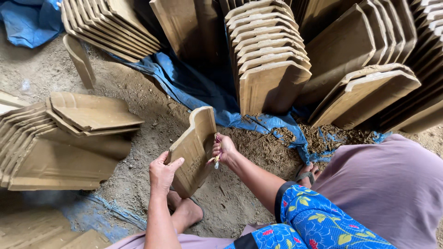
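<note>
My left hand grips the near edge of an unfired clay roof tile, holding it upright on its edge over the dirt floor. Against the tile's right edge, my right hand is closed around a small trimming tool with a thin handle. The tile is tan and curved at its top. My sandalled foot rests just under the tile.
Rows of similar clay tiles stand on edge ahead and to the right, over a blue tarp. A stack of tiles lies at the left. Clay trimmings litter the ground by my other foot.
</note>
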